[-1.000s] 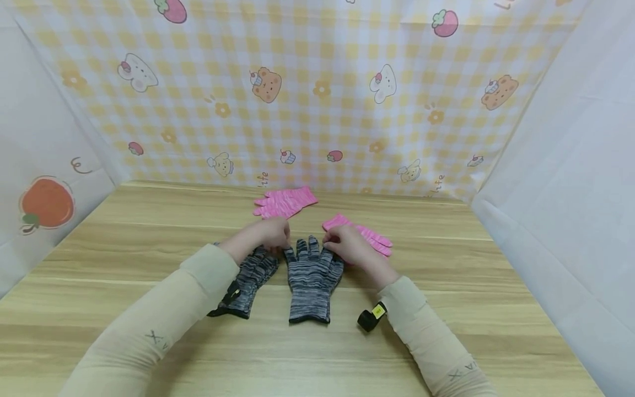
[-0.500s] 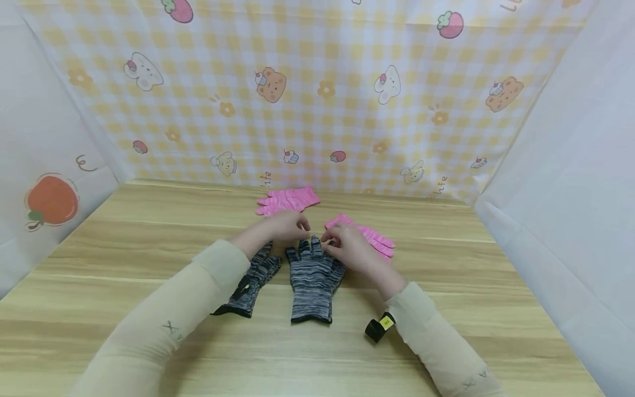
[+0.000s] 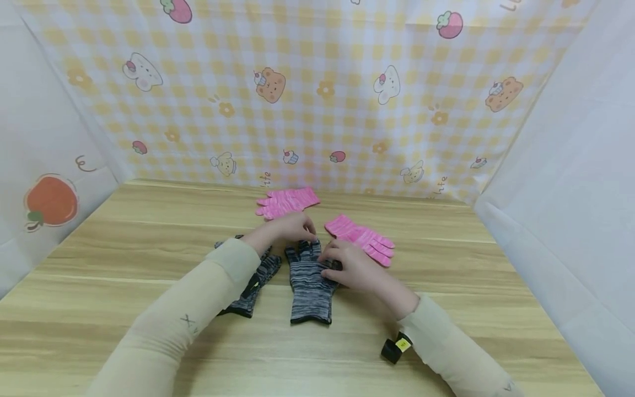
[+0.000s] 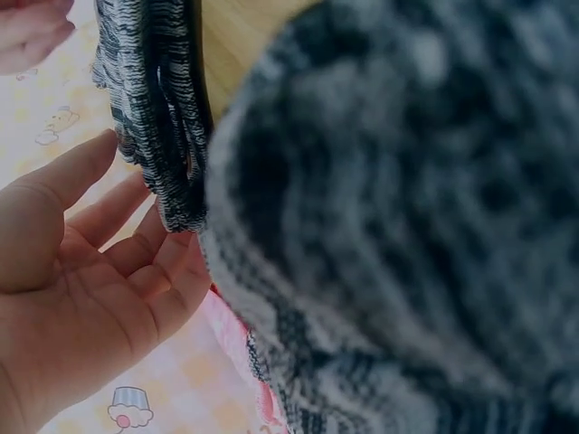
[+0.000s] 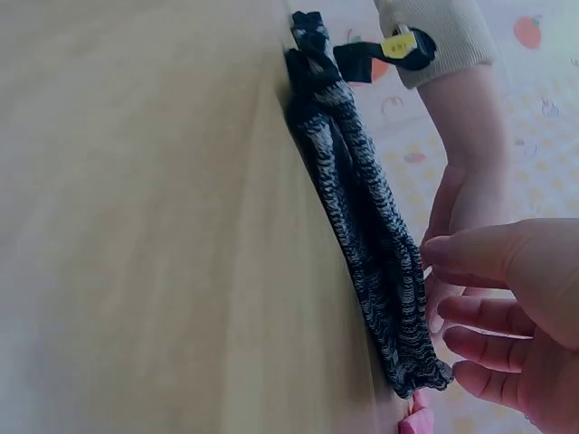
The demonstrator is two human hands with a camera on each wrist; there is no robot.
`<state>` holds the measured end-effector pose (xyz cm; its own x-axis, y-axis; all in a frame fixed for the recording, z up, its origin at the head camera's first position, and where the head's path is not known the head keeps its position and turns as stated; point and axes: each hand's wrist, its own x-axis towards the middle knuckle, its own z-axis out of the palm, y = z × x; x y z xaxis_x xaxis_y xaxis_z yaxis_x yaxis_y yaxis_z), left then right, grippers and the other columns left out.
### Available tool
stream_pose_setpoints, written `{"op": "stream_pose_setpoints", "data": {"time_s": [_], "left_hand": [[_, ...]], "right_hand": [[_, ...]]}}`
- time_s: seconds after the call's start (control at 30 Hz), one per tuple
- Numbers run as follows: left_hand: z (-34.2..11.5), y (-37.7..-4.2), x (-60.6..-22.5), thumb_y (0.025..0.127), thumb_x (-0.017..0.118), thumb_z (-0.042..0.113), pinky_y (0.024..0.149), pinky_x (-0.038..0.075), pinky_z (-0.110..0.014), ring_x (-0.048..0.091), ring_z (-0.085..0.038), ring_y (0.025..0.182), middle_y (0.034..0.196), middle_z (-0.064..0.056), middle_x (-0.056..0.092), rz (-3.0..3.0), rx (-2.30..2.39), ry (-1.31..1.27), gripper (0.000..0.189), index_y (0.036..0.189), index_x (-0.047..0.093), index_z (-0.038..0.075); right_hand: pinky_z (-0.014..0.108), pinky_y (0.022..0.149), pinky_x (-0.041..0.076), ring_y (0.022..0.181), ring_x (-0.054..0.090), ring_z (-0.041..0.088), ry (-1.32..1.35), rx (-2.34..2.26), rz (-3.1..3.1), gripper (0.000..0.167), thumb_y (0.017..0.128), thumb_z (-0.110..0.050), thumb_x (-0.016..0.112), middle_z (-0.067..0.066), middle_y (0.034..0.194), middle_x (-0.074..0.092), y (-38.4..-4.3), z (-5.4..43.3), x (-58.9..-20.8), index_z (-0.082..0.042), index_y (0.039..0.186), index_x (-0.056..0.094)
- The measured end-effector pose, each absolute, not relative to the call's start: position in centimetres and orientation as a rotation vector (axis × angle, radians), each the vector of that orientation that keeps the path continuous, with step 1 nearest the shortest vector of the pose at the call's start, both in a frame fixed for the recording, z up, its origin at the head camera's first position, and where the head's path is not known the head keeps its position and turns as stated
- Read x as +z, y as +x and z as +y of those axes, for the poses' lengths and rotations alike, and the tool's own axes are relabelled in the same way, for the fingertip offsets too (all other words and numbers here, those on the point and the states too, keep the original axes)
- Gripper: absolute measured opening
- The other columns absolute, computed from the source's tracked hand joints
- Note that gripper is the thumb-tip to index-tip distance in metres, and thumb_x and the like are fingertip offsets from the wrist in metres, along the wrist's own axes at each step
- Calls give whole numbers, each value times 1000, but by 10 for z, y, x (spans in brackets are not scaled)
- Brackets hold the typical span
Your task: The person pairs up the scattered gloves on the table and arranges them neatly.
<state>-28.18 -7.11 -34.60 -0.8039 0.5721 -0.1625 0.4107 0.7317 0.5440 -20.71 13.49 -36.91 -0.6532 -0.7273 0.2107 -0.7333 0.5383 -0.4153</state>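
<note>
A grey-and-black knitted glove [image 3: 311, 292] lies on the table in the middle of the head view, fingers pointing away and black-edged cuff toward me. My left hand [image 3: 292, 226] reaches over its far end, its digits at the glove's fingertips. In the left wrist view the fingers [image 4: 136, 240] are loosely bent beside the knit, not closed round it. My right hand [image 3: 353, 266] touches the glove's right side, its fingers spread and slightly bent. A second grey glove [image 3: 245, 303] lies to the left, partly hidden by my left forearm.
Two pink gloves lie farther back: one pink glove [image 3: 288, 202] near the checked backdrop [image 3: 317, 121], another pink glove [image 3: 369, 241] just beyond my right hand. A black strap device [image 3: 392, 350] hangs at my right cuff. White cloth walls flank the wooden table [image 3: 471, 286].
My left hand has moved right from the glove's left fingers to its middle fingertips. My right hand has come down toward me along the glove's right side. The gloves have barely moved.
</note>
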Motion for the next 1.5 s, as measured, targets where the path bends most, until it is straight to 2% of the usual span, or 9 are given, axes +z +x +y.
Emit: {"op": "stream_pose_setpoints", "data": {"time_s": [0.33,0.47,0.7,0.9,1.07,1.3,1.5], "left_hand": [[-69,-281,-348,93,64,20,77,50,-32,59,-19,86,91,-5,65,2594,701,729,17,95,70,4],[-68,-282,-349,93,64,18,72,49,-30,57,-18,79,85,-3,63,2590,704,708,15,89,68,4],[-68,-283,-350,95,60,15,63,44,-27,50,-16,70,78,-3,55,2563,750,664,15,86,62,4],[-67,-283,-350,96,58,14,61,40,-24,47,-15,67,75,-2,52,2577,724,696,16,84,60,4],[-66,-283,-350,96,57,13,62,41,-25,47,-15,68,75,-2,51,2583,694,726,17,83,59,3],[-63,-284,-352,96,57,12,74,46,-31,52,-18,78,82,-4,56,2627,620,796,15,83,59,3],[-58,-284,-352,95,58,13,77,46,-31,53,-18,79,83,-4,57,2650,535,831,15,82,59,5]], "right_hand": [[26,87,48,101,54,9,1404,710,-2734,25,87,-27,72,-6,107,59,-191,141,-369,-14,108,71],[24,83,47,95,53,9,1552,765,-2696,30,84,-29,74,-6,103,59,-187,141,-368,-12,108,70],[18,80,45,91,52,4,1766,757,-2788,37,82,-39,75,-11,105,59,-182,139,-370,-17,112,68],[15,72,45,82,52,3,1849,704,-2776,38,80,-37,77,-13,98,57,-178,136,-371,-18,112,68],[13,64,45,73,51,0,1870,760,-2786,33,81,-29,77,-12,89,56,-176,134,-372,-15,110,69],[10,64,46,71,52,-3,1903,808,-2759,28,82,-19,77,-9,89,62,-173,130,-374,-8,107,70],[11,65,46,72,52,-3,1906,824,-2767,26,82,-14,76,-9,85,62,-170,127,-374,-7,106,70]]}}
